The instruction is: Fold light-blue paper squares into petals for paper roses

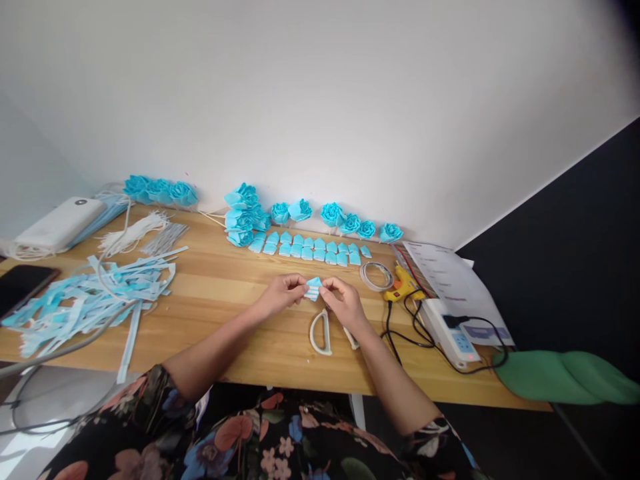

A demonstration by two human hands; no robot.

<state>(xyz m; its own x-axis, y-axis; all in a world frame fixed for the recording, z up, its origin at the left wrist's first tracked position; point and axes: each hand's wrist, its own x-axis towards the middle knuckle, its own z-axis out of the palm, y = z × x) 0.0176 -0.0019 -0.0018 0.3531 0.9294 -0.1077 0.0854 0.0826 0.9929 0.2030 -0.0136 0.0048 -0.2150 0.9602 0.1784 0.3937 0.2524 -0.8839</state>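
Between my two hands is a small blue-and-white pleated petal piece (313, 289), raised a little over the table. My left hand (284, 294) pinches its left edge. On the right edge, the fingers of my right hand (345, 301) are closed in a pinch too. White-handled scissors (321, 333) lie just below, partly hidden by my right hand and forearm. Beyond my hands, similar blue petal pieces (307, 248) are laid out in two rows. Behind them, finished blue flowers (332, 215) stand along the wall.
At left lie a heap of blue and white strips (95, 300), white wires (133, 233), a phone (23, 287) and a white box-like device (60, 225). To the right are a tape roll (376, 275), a yellow glue gun (403, 285), a power strip (450, 333) with cords, and papers (455, 287).
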